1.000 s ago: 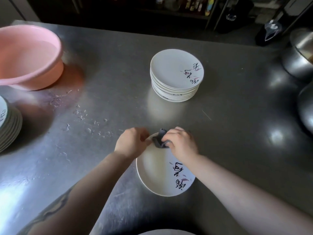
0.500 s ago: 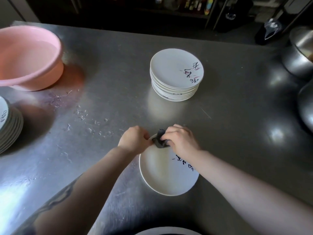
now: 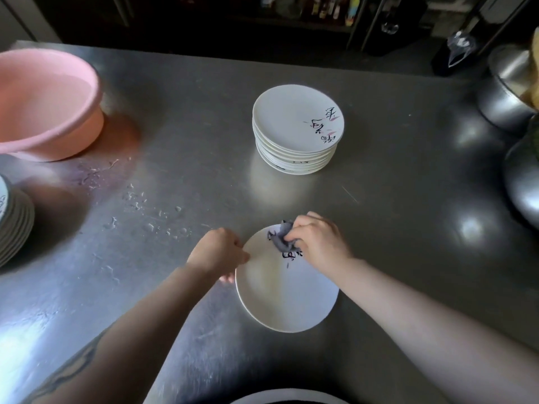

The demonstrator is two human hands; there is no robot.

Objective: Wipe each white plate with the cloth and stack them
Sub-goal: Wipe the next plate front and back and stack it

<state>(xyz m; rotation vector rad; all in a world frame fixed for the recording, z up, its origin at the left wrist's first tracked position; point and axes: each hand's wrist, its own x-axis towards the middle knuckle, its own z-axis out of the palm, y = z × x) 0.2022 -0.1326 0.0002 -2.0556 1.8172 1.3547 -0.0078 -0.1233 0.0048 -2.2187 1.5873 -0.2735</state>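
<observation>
Roughly midway, by the look of it. One plate [image 3: 287, 290] lies near the front of the steel tabletop [image 3: 379, 199] and is being wiped: the left hand [image 3: 217, 252] curls round its left rim to steady it, and the right hand [image 3: 316, 243] pinches a bunched grey cloth [image 3: 281, 237] against the plate's far side, over the painted lettering. Beyond it, well apart, stands a stack [image 3: 296, 132] of like plates, probably the finished ones. Another pile [image 3: 14, 220] at the left edge, near a pink basin [image 3: 46, 103] and scattered droplets [image 3: 140, 196], is likely waiting its turn. Part of a white rim [image 3: 287, 396] also shows at the bottom edge. So this plate needs finishing and stacking, then the left pile follows; how many remain I cannot tell.
</observation>
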